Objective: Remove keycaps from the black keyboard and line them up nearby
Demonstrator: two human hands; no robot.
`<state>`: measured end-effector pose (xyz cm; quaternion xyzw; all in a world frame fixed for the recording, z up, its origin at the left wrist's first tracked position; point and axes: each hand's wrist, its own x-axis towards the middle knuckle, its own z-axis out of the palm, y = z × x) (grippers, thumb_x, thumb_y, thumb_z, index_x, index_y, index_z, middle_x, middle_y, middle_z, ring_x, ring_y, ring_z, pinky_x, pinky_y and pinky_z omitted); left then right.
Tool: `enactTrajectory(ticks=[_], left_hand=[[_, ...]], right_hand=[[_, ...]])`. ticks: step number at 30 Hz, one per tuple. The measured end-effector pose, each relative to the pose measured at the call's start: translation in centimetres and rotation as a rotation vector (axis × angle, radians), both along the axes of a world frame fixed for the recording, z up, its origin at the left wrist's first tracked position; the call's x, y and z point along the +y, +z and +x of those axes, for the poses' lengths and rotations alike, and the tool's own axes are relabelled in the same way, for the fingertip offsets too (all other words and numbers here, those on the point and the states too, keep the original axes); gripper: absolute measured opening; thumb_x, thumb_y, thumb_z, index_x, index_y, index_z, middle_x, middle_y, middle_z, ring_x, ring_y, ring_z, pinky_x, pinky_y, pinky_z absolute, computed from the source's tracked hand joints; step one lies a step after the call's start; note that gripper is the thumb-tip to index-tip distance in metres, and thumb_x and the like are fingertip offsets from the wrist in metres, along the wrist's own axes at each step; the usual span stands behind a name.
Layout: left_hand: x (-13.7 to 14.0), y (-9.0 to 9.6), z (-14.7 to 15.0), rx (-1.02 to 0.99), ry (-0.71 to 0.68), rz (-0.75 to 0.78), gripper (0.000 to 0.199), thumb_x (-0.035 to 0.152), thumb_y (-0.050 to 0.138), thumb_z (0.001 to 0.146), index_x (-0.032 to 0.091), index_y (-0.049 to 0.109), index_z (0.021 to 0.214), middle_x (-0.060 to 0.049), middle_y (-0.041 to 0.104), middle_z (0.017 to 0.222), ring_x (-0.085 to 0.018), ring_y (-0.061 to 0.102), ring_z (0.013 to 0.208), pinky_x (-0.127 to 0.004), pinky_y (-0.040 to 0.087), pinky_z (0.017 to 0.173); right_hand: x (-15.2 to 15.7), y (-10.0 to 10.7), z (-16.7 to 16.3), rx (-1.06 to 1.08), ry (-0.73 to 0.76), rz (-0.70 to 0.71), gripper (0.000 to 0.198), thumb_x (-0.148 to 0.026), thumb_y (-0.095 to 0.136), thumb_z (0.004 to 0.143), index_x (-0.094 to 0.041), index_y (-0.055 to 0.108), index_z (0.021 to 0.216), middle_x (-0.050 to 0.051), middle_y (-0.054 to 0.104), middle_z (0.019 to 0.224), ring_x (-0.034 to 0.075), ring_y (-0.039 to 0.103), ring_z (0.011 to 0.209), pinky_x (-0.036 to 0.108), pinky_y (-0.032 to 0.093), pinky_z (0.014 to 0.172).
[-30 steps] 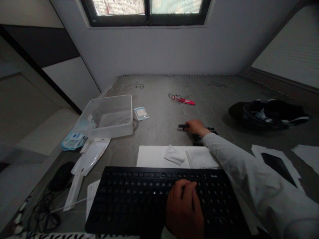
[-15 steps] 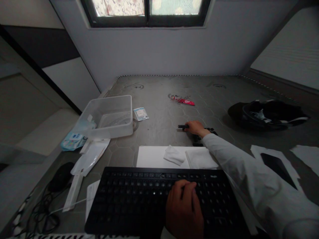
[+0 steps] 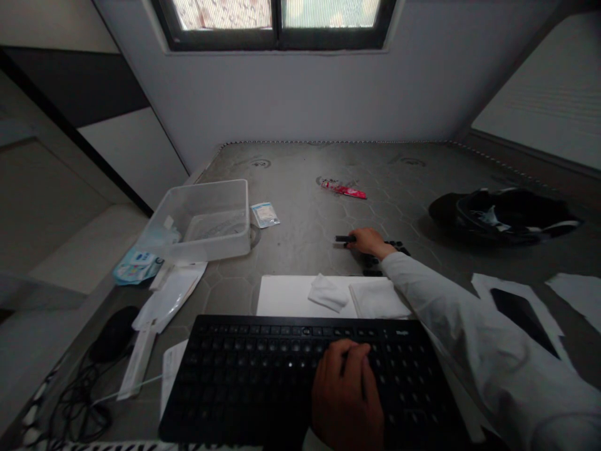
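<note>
A black keyboard (image 3: 253, 369) lies in front of me. My left hand (image 3: 347, 391) rests on its right-hand part, with bent, closed fingers; whatever may be under them is hidden. Farther out on the table, my right hand (image 3: 369, 241) is closed on a short black bar (image 3: 345, 238), which sticks out to the left of the fingers. Several small black pieces (image 3: 398, 246) that look like keycaps lie beside and behind the right wrist, partly covered by it. Folded white cloths (image 3: 379, 299) lie on a white sheet (image 3: 282, 294) between the keyboard and my right hand.
A clear plastic box (image 3: 213, 247) stands at the left, with a small packet (image 3: 265, 215) beside it. A mouse (image 3: 114, 333) and its cable are at the near left. A red item (image 3: 345, 190) lies farther back. A black helmet-like object (image 3: 507, 216) sits at right, beyond a phone (image 3: 523, 319).
</note>
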<state>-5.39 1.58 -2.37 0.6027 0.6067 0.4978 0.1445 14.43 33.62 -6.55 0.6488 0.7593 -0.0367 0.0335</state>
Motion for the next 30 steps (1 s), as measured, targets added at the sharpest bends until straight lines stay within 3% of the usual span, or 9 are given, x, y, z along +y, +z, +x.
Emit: enactTrajectory(ticks=[17, 30], left_hand=[[0.17, 0.41, 0.16, -0.006, 0.034, 0.044, 0.027, 0.016, 0.045, 0.092, 0.026, 0.07, 0.091, -0.003, 0.067, 0.088, -0.016, 0.063, 0.078, -0.029, 0.05, 0.074], [0.1, 0.11, 0.16, -0.023, 0.018, 0.037, 0.027, 0.016, 0.045, 0.092, 0.027, 0.069, 0.093, -0.002, 0.067, 0.088, -0.016, 0.063, 0.079, -0.03, 0.05, 0.073]], right_hand=[[0.27, -0.16, -0.08, 0.016, -0.02, 0.02, 0.031, -0.041, 0.059, 0.088, -0.022, 0.072, 0.108, 0.015, 0.072, 0.105, 0.027, 0.066, 0.096, 0.032, 0.045, 0.079], [0.16, 0.12, -0.24, -0.002, 0.017, 0.007, 0.03, -0.036, 0.066, 0.081, -0.023, 0.072, 0.108, 0.011, 0.073, 0.104, 0.026, 0.065, 0.097, 0.03, 0.045, 0.081]])
